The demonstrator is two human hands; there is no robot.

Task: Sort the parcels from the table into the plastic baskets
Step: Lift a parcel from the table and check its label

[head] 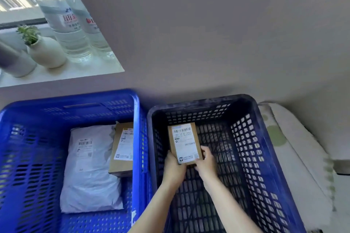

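Note:
A small brown cardboard parcel (184, 143) with a white shipping label is held inside the dark blue basket (253, 138) on the right. My left hand (173, 166) grips its near left corner and my right hand (205, 162) grips its near right corner. The parcel is tilted, its far end toward the basket's back wall. The bright blue basket (28, 138) on the left holds a white plastic mailer (91, 172) and a brown box (122, 149) leaning against its right wall.
A windowsill at the upper left carries two water bottles (64, 15), a white vase (46, 53) with a small plant and a grey cylinder (15, 62). A pale cushion (295, 147) lies right of the dark basket. The wall rises behind both baskets.

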